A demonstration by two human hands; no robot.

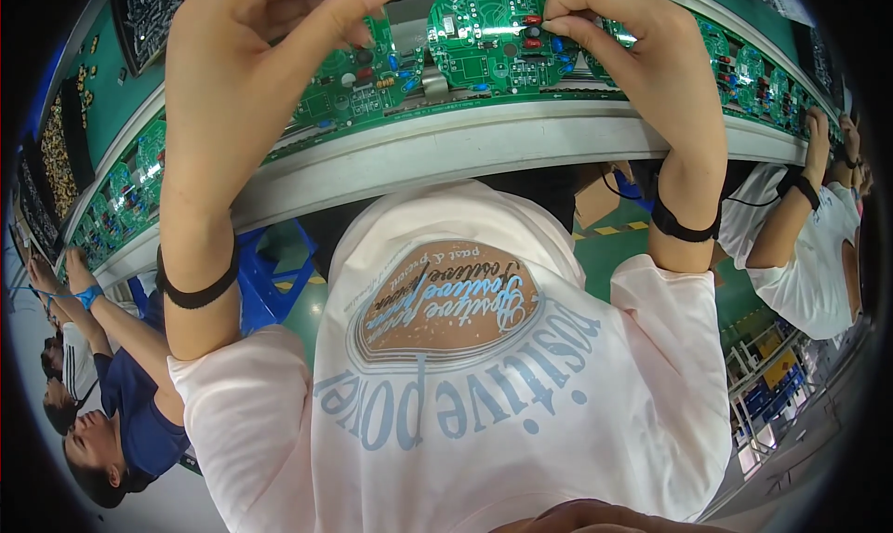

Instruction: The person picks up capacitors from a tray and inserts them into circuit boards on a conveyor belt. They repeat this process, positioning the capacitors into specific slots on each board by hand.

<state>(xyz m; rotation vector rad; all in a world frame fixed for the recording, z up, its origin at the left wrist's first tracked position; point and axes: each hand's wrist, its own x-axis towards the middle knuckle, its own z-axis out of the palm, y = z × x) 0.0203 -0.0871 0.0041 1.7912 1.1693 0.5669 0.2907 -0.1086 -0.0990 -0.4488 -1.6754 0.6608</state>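
Observation:
A green circuit board (pixel 474 57) lies in the track before me, carrying red, blue and black components. At its right edge my right hand (pixel 642 54) has thumb and forefinger pinched beside the red and blue parts. Whatever sits between those fingertips is too small to make out. My left hand (pixel 256 59) is raised over another green board (pixel 349 100) on the left, which it partly covers. Its thumb and forefinger come together near the top edge of the picture, with the other fingers curled, and any thing they hold is hidden.
A pale metal rail (pixel 484 138) runs along the near side of the boards. Black trays of small parts (pixel 172 7) stand at the far left. Co-workers' hands are on the line at left (pixel 79 277) and right (pixel 819 142). A blue stool (pixel 274 268) is below.

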